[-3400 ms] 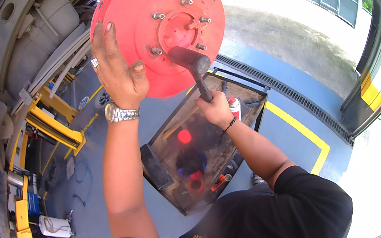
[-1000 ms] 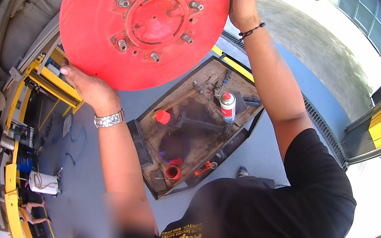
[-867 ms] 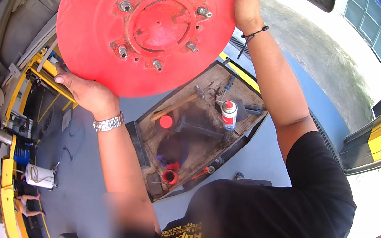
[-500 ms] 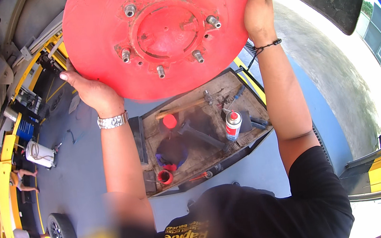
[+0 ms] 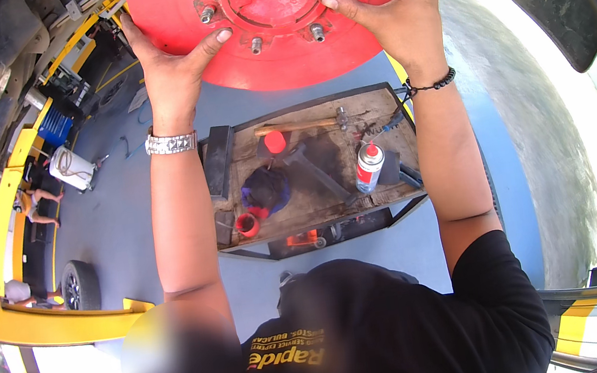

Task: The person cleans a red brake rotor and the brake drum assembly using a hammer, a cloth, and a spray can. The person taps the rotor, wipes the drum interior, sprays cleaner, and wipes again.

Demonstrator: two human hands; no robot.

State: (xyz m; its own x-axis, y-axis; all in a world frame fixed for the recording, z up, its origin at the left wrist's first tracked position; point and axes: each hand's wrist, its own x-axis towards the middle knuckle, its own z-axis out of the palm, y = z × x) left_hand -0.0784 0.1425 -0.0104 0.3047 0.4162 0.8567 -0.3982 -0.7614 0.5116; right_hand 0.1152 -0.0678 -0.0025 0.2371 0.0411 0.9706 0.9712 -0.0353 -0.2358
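Overhead at the top, a round red brake drum (image 5: 267, 62) with bare metal wheel studs faces me, its upper part cut off by the view's edge. My left hand (image 5: 174, 71) grips its left side, thumb lying across the face near a stud and fingers hidden behind the rim. On the right side my right hand (image 5: 409, 21) holds it the same way, its thumb tip close to another stud. Both arms are raised. A metal watch (image 5: 170, 142) circles the left wrist and a dark beaded bracelet (image 5: 433, 83) the right.
Below the drum stands a tool cart (image 5: 234, 157) carrying a hammer (image 5: 298, 125), a red-capped spray can (image 5: 369, 167), a red cap (image 5: 274, 142), a red cup (image 5: 247, 225) and a dark bundled cloth (image 5: 266, 189). A wheel (image 5: 81, 284) and yellow lift beam (image 5: 52, 321) are at left.
The drum sits higher in the view. Both hands have shifted their hold, and their thumbs now reach inward over its face. The cart shows slightly higher too.
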